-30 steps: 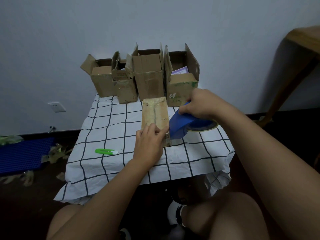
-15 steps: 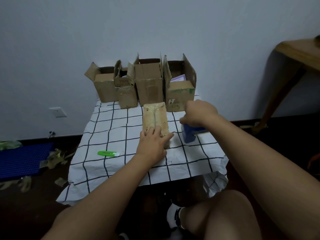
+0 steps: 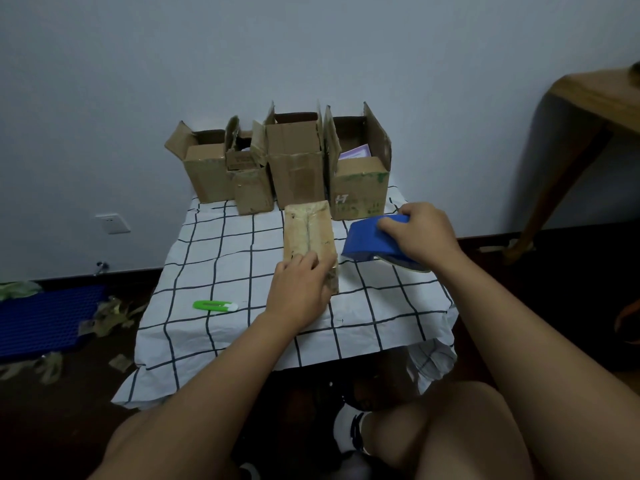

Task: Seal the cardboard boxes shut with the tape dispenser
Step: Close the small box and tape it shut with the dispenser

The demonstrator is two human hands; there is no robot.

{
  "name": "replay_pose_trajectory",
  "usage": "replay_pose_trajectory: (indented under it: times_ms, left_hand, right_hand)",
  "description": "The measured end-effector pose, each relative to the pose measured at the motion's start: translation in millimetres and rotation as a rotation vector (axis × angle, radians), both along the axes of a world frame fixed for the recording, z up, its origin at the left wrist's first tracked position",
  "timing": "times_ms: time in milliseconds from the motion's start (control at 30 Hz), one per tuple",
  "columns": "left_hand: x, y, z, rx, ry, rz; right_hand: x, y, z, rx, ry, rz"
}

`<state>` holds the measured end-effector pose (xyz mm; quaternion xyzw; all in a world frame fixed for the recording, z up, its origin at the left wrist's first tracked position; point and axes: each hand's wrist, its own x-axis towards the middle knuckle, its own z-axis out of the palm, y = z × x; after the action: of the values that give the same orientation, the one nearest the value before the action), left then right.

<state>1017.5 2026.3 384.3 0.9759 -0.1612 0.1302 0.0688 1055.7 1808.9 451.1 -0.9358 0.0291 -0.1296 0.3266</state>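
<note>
five cardboard boxes on the checked table (image 3: pixel 214 258): four open boxes in a row along the far edge, at (image 3: pixel 207 171), (image 3: pixel 251 188), (image 3: pixel 296 168) and (image 3: pixel 360 188), and one flat closed box (image 3: pixel 308 233) near the middle. one blue tape dispenser (image 3: pixel 367 240) toward the right edge. one green utility knife (image 3: pixel 214 305) toward the near left. two hands: left hand (image 3: pixel 298 292), right hand (image 3: pixel 420 230).

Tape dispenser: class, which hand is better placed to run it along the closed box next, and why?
Right. The right hand already grips the blue tape dispenser beside the closed box, while the left hand rests on that box's near end.
</note>
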Motion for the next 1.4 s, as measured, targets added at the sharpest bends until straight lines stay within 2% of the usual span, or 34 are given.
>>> replay_pose_trajectory:
  times_ms: [167, 300, 400, 567, 800, 933, 1033, 1167, 1233, 1400]
  left_hand:
    - [-7, 14, -6, -0.132, 0.020, -0.050]
    - [-20, 21, -17, -0.128, -0.012, 0.038]
    - [-25, 22, -22, -0.216, 0.025, 0.057]
    - [-27, 32, -27, -0.262, 0.001, 0.056]
    - [-30, 47, -36, -0.482, 0.042, 0.064]
    - [-36, 43, -37, -0.597, 0.140, 0.080]
    - [-40, 34, -38, -0.756, 0.229, 0.164]
    - [-38, 28, -38, -0.870, 0.242, 0.229]
    - [-38, 29, -36, -0.875, 0.256, 0.230]
    - [-36, 32, -32, -0.734, 0.248, 0.222]
  right_hand:
    - [-3, 4, -12, 0.385, -0.075, -0.066]
    - [-1, 23, -15, 0.751, -0.014, -0.053]
    - [3, 45, -18, 0.891, 0.023, -0.029]
    - [7, 75, -20, 0.917, 0.024, 0.044]
    - [14, 78, -31, 0.916, 0.033, 0.038]
    - [13, 76, -35, 0.904, 0.030, 0.054]
    - [13, 77, -36, 0.888, 0.039, 0.048]
    - [14, 77, -35, 0.901, 0.035, 0.036]
    - [13, 78, -35, 0.905, 0.037, 0.033]
    - [7, 75, -34, 1.036, 0.033, 0.022]
